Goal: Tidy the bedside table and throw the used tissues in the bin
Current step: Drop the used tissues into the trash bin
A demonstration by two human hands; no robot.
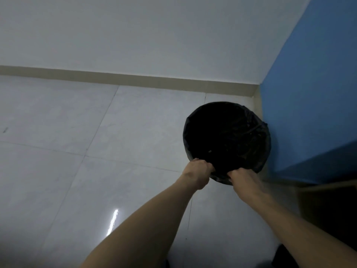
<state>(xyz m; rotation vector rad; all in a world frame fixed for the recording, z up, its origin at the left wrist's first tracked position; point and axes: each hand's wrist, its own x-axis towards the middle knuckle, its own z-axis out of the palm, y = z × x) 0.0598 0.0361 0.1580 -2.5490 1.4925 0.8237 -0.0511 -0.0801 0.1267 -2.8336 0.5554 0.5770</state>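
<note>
A round bin [228,132] lined with a black bag stands on the tiled floor in the corner, against the blue wall. My left hand [197,172] grips the near rim of the bin on its left side, fingers curled over the black liner. My right hand [244,178] grips the same near rim a little to the right, fingers also hooked over the liner. The inside of the bin is dark, so its contents cannot be made out. No tissues are visible.
Pale glossy floor tiles [87,151] spread to the left. A white wall [135,35] with a beige skirting board [135,78] runs behind. A blue wall [313,103] stands to the right, with dark furniture [328,206] below it.
</note>
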